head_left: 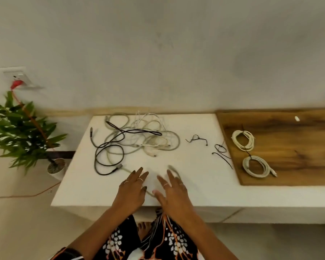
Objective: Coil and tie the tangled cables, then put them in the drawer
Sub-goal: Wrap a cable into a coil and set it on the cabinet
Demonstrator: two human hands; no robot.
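Note:
A tangle of pale grey and white cables (150, 137) with one black cable (109, 147) lies across the back of the white table (204, 184). My left hand (132, 186) and my right hand (172, 190) hover side by side over the table's front edge, fingers spread and straight. A thin grey cable (150, 193) runs under and between them; a blurred stretch of it (174, 170) rises by my right fingertips. Two coiled, tied cables (243, 140) (256, 166) lie on the wooden surface (298, 147) to the right. Black ties (196, 138) (221, 151) lie loose on the table.
A potted plant (21, 128) stands at the left beside the table, under a wall socket (19, 77) with a red plug and an orange cord. A small white object (296, 118) sits at the back of the wooden surface. No drawer is in view.

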